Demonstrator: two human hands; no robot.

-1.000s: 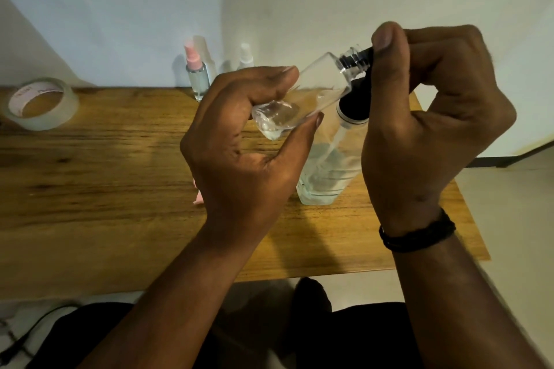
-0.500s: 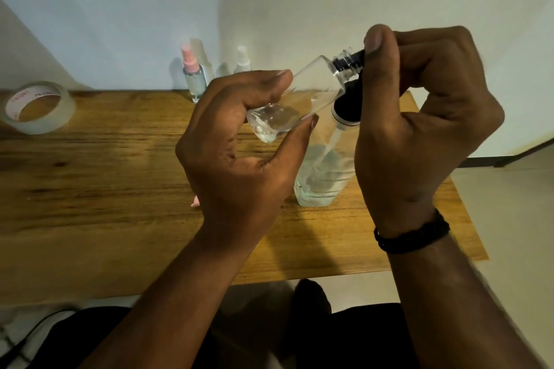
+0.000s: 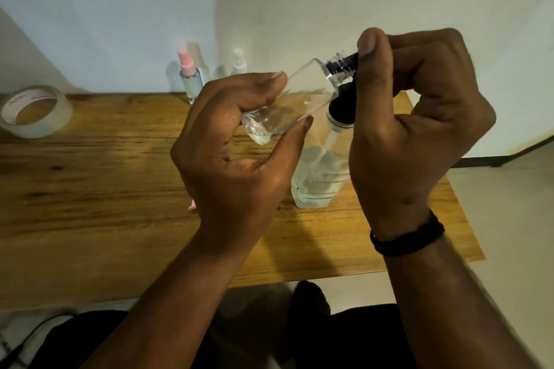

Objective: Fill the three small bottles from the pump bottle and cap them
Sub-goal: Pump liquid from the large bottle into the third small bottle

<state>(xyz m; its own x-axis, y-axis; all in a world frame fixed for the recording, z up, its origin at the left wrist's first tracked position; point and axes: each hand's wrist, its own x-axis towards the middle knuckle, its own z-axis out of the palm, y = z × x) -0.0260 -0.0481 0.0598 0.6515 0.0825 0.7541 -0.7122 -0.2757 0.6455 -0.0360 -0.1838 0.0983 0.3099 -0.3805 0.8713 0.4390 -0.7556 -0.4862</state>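
Left hand (image 3: 239, 159) curled round a small clear bottle (image 3: 287, 105), fingers over its top side and thumb under it, held tilted above the table (image 3: 105, 189) with its base low toward the palm and its threaded neck raised to the right. A little clear liquid sat pooled at the bottle's low end. Right hand (image 3: 419, 129) curled over the black pump head (image 3: 344, 66), thumb pressed along its near side; the black spout met the small bottle's open neck. The pump bottle (image 3: 320, 180), clear, partly filled, dip tube visible, stood on the table near its right edge, below both hands, black collar under the right thumb. A black wristband (image 3: 407, 237) was on the right wrist.

At the table's far edge stood a small spray bottle with a pink nozzle (image 3: 189, 75) and, just right of it, one with a white nozzle (image 3: 239, 63). A tape roll (image 3: 36, 111) lay at the far left corner; red print on its core was too blurred to read. A small pink thing (image 3: 193, 204) peeked out from behind the left wrist; could not tell what it was. No labels seen on any bottle.
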